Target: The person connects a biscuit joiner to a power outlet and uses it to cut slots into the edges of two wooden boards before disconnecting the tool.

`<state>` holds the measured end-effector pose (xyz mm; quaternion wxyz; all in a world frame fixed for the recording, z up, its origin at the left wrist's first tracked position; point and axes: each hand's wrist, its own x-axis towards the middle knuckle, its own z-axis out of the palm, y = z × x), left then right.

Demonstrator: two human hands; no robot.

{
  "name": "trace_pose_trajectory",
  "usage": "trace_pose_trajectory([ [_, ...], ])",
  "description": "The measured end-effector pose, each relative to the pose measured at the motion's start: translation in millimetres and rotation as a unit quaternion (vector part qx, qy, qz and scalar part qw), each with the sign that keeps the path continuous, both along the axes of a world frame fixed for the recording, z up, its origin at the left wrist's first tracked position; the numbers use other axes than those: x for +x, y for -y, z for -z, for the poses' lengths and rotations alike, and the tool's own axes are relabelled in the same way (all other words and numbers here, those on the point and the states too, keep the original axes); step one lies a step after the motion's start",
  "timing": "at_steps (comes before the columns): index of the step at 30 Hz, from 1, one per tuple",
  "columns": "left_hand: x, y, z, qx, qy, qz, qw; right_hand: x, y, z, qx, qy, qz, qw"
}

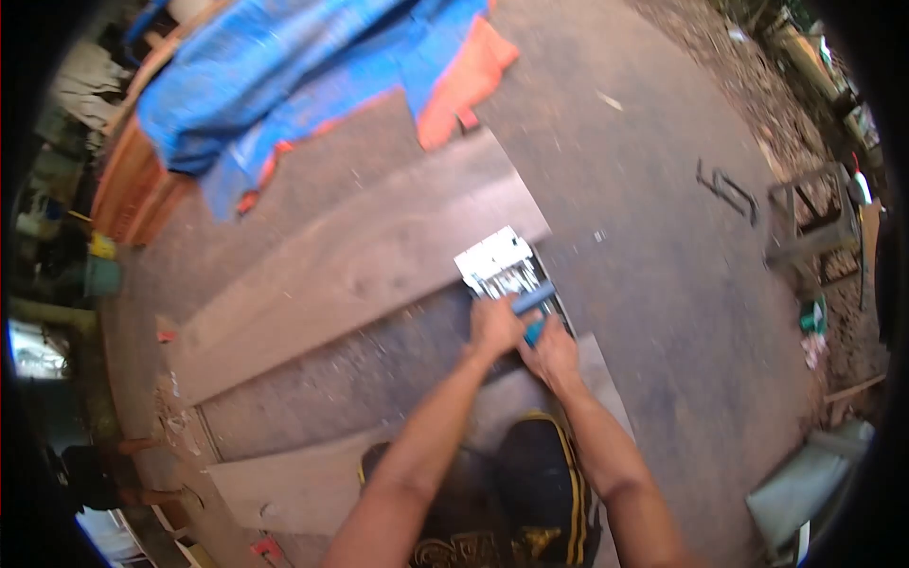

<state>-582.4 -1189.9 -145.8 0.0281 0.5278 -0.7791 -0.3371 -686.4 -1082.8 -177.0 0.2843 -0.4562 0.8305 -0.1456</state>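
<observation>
A metal-plated tool (499, 262) with a blue-grey handle and a teal part lies over the end of a long wooden board (360, 270). My left hand (496, 327) is closed at the tool's near left side, beside the handle. Just right of it, my right hand (553, 354) is wrapped round the teal part. The fingers of both hands are partly hidden and slightly blurred. A second board (303, 478) runs under and beside my knees.
A blue and orange tarp (284, 85) covers things at the upper left. On the right are a black metal clamp (727, 192), a small wooden stool (805, 222) and a grey sheet-like object (800, 488). Another person's legs (142, 497) show at the lower left.
</observation>
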Motion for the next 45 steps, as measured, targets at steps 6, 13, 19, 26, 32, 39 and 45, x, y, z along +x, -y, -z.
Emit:
trace_pose_trajectory([
  [6,0.4,2.1,-8.6,0.012,-0.006,-0.016,1.000,11.2,0.9,7.1,-0.042,-0.065,-0.031,0.997],
  [13,7.0,-0.8,-4.0,0.006,-0.048,-0.020,0.999,14.8,-1.9,9.3,-0.068,-0.067,-0.027,0.995],
  [19,55.0,-54.1,-38.5,0.024,-0.082,-0.109,0.990,-3.3,-18.1,-31.6,-0.134,-0.062,-0.226,0.963],
  [26,122.8,-97.5,-64.8,0.040,-0.132,-0.253,0.958,57.9,-22.6,-61.4,-0.156,-0.120,-0.392,0.898],
  [32,161.2,-112.9,-70.9,-0.001,-0.149,-0.295,0.944,100.1,-26.7,-51.1,-0.227,-0.101,-0.403,0.881],
  [39,149.7,-96.3,-78.6,-0.011,-0.164,-0.305,0.938,99.0,-8.6,-45.9,-0.197,-0.070,-0.374,0.903],
  [45,123.9,-68.7,-87.5,0.024,-0.191,-0.260,0.946,67.3,8.6,-65.7,-0.181,-0.089,-0.324,0.924],
])
